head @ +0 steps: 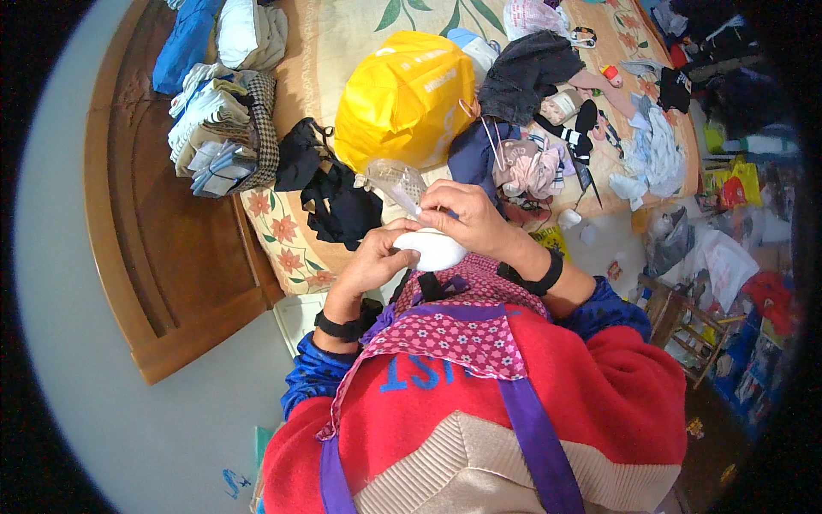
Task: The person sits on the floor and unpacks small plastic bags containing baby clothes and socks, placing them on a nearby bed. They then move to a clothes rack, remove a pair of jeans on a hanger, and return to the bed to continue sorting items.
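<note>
In front of my chest, my left hand (pixel 376 260) grips a small white oval item (pixel 431 250), thumb on top. It looks soft or padded, but its exact kind is unclear. My right hand (pixel 472 215) is bent over its far edge, with thumb and fingertips pinched together. Those fingertips meet the near end of a see-through, patterned piece (pixel 395 183), perhaps thin plastic or mesh. Whether this piece joins the white item is hidden by the fingers. Just beyond the hands stands a bulging yellow bag (pixel 401 96) bearing writing. Black garments (pixel 340 205) lie left of it.
A bed (pixel 314 32) with a flowered cover carries a houndstooth fabric bin (pixel 263 128) of folded clothes, dark denim (pixel 530 74), pink clothing (pixel 530 167) and pale-blue cloth (pixel 652 151). The wooden headboard (pixel 173 257) rises at left. A wooden stool (pixel 681 321) stands at right among plastic bags.
</note>
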### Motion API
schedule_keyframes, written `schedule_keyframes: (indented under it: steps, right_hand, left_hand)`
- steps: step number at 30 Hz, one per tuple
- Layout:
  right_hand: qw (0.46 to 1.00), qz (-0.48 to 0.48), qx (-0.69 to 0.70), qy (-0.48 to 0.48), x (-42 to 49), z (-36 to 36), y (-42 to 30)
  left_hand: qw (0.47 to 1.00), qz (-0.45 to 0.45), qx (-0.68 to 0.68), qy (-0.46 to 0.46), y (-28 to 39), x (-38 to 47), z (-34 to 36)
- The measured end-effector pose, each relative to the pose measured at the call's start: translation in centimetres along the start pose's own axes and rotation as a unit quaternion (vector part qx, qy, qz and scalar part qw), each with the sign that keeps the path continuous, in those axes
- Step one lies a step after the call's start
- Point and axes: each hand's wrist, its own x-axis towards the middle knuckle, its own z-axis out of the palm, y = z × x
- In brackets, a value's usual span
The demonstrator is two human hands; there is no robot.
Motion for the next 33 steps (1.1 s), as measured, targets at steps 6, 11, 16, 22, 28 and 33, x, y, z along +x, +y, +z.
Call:
schedule_keyframes:
  steps: [6,11,16,22,28,33]
  right_hand:
    - [0.995,0.089,-0.017,0.031,0.1,-0.6,-0.1]
    - [0.999,0.002,-0.048,-0.022,0.7,-1.4,-0.1]
    - [0.995,-0.033,-0.09,-0.025,0.6,-2.4,-0.3]
    - [0.974,-0.056,-0.218,-0.042,0.2,-6.0,-0.9]
    - [0.986,-0.005,-0.156,-0.058,0.2,-7.2,-2.4]
    - [0.987,0.096,-0.022,-0.123,0.2,-7.2,-2.8]
  left_hand:
    - [0.992,0.074,0.051,0.085,1.4,-0.8,-1.4]
    - [0.969,0.171,0.083,0.158,2.1,-0.4,-2.2]
    - [0.963,0.177,0.129,0.16,2.3,-0.6,-2.4]
    - [0.928,0.217,0.18,0.245,3.1,-2.7,-4.3]
    - [0.921,0.23,0.172,0.264,3.6,-4.0,-5.4]
    - [0.911,0.251,0.179,0.273,3.3,-4.0,-5.9]
